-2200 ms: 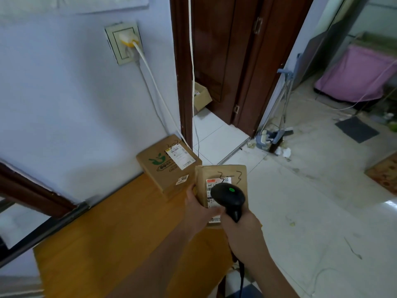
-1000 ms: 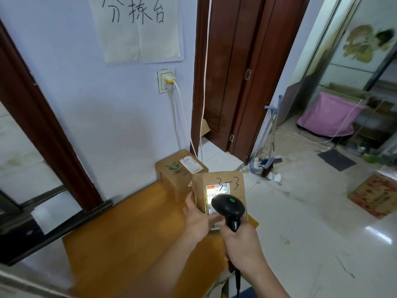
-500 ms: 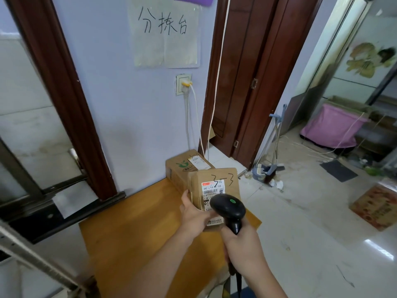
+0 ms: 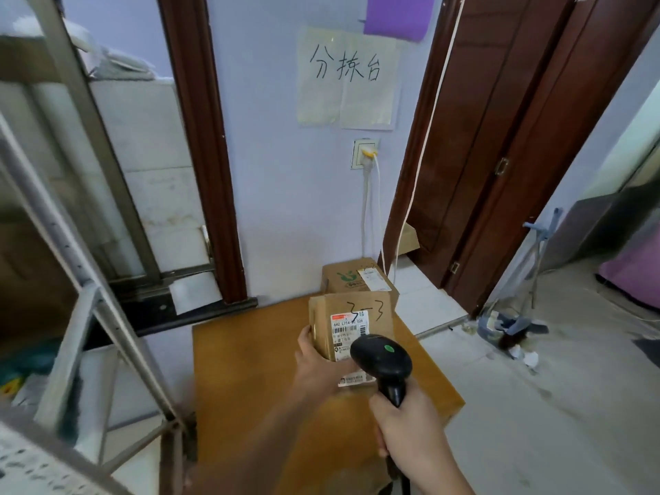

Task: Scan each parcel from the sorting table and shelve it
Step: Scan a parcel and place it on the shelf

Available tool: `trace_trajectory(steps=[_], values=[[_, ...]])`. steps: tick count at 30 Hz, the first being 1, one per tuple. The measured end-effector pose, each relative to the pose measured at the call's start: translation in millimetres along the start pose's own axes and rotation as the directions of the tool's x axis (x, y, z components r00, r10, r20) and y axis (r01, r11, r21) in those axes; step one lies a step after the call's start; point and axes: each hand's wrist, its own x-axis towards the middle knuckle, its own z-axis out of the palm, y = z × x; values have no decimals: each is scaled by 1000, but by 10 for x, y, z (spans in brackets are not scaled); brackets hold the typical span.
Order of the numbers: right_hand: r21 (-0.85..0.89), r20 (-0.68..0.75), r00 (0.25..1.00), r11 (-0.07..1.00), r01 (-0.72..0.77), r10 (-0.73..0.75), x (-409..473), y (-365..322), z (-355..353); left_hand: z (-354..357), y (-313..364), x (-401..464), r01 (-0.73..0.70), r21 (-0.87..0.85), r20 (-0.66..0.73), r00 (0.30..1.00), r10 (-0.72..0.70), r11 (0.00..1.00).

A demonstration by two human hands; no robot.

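Left hand point(image 4: 318, 366) grips the parcel point(image 4: 351, 325), lifted upright since earlier; right hand point(image 4: 410, 426) clasps scanner point(image 4: 380, 362) at five o'clock — scanning, I judge.

Worn on the head, looking forward and down. Close above both hands point(image 4: 321, 366); wall point(image 4: 285, 209) well beyond them.

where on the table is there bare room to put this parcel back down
The left half of the wooden table is bare, from the wall edge down to the near edge, left of the left hand. The far right corner is crowded: the second box sits there, with the held parcel and scanner in front.
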Motion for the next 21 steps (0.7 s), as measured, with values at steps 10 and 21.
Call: trace_trajectory(steps=[10, 21], values=[[9, 336, 908, 965, 261, -249, -471, 78, 144, -822, -523, -867, 40, -283, -158, 984, -88, 958], [64, 562, 751, 923, 379, -347, -1720, -230, 947, -1976, -1192, -2286, -82, -372, -335, 941, -51, 925]])
